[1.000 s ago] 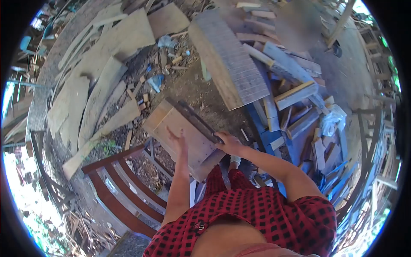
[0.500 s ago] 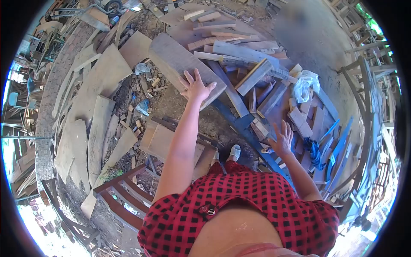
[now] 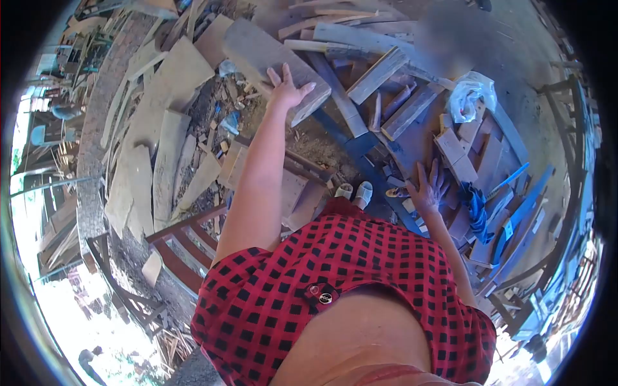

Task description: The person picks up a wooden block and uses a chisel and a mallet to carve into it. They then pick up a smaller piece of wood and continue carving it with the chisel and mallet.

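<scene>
A thick, wide wooden plank [image 3: 257, 51] lies slantwise at the upper middle of the head view. My left hand [image 3: 290, 93] is stretched out over its near end, palm down with fingers spread. Lower on the right, my right hand [image 3: 428, 190] is held out with its fingers apart and nothing in it. Beneath and around that hand are short wooden offcuts [image 3: 456, 156] and a crumpled dark blue cloth or bag [image 3: 474, 209]. My sandalled feet [image 3: 363, 192] show between my arms.
Wood pieces surround me: rough slabs [image 3: 164, 90] on the left and a loose pile with a grey board [image 3: 380, 74] on the right. A clear plastic bag [image 3: 473, 96] rests on the pile. A slatted wooden frame [image 3: 187, 248] stands at lower left.
The view has tilted and shifted, so the woodpile sits higher in it. My left hand remains over the plank's near end. My right hand stays spread over the pile, its fingers more upright.
</scene>
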A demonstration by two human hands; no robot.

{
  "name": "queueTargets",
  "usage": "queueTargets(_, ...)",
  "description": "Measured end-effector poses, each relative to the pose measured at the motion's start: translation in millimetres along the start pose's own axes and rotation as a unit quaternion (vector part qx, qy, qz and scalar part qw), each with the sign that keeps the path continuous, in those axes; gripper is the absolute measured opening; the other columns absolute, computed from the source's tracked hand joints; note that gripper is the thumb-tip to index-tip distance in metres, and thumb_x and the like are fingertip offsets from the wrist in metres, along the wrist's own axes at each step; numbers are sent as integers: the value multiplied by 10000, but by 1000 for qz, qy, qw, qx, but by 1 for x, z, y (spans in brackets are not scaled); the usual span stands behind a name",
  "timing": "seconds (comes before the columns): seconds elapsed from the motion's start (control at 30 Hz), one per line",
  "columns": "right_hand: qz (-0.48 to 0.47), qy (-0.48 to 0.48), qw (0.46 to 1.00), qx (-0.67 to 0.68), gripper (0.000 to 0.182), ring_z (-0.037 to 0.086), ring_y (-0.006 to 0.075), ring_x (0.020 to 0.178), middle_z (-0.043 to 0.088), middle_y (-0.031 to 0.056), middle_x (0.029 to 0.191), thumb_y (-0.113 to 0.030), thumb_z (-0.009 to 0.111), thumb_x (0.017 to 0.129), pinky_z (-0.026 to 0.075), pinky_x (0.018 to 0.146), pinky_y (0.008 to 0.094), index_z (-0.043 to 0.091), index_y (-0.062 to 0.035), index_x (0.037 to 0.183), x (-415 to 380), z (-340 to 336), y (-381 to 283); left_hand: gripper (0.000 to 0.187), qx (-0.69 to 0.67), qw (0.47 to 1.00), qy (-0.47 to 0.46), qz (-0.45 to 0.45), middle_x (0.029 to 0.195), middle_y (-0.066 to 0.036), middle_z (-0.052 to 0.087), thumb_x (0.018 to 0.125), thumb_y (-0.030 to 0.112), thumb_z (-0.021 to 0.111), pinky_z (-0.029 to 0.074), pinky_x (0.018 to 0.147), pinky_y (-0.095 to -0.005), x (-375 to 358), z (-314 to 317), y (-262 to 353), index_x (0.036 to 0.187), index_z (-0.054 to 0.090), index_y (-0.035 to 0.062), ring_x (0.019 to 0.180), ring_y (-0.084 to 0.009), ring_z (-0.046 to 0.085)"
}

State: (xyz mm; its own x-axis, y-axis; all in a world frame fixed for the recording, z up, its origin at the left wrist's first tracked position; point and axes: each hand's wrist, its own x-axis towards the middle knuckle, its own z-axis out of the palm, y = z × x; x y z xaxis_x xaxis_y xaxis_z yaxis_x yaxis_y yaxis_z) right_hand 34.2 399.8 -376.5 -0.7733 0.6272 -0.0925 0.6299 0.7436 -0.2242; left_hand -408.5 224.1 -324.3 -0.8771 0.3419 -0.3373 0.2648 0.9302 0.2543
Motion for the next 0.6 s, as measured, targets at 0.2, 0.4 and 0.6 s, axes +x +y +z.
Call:
queueTargets(0.2, -18, 23, 999, 27, 666, 114, 412, 1410, 135, 159, 1549, -494, 617, 789, 113, 1051, 692, 464, -217, 1375, -4, -1, 0, 1171, 17, 1000, -6, 20, 1532, -260, -116, 707, 766, 561, -10, 1132, -552, 2, -2, -1, 1509, -55, 176, 1404, -474, -96)
queueTargets(0.4, -18, 19, 999, 39, 647, 120, 417, 1407, 160, 178, 1537, -488, 616, 787, 90, 1047, 700, 489, -201, 1352, -5, -6, 1, 1169, -2, 1000, -12, 2, 1548, -179, -163, 686, 774, 584, 84, 1120, -591, 9, 4, -6, 1502, -82, 266, 1369, -546, -97)
queueTargets(0.6, -27, 19, 998, 57, 636, 124, 425, 1402, 159, 188, 1534, -490, 610, 784, 78, 1044, 707, 499, -194, 1336, -6, -5, 5, 1205, 10, 999, -43, -2, 1524, -247, -179, 688, 793, 556, -49, 1115, -576, 3, -6, 2, 1497, -116, 205, 1387, -473, -175)
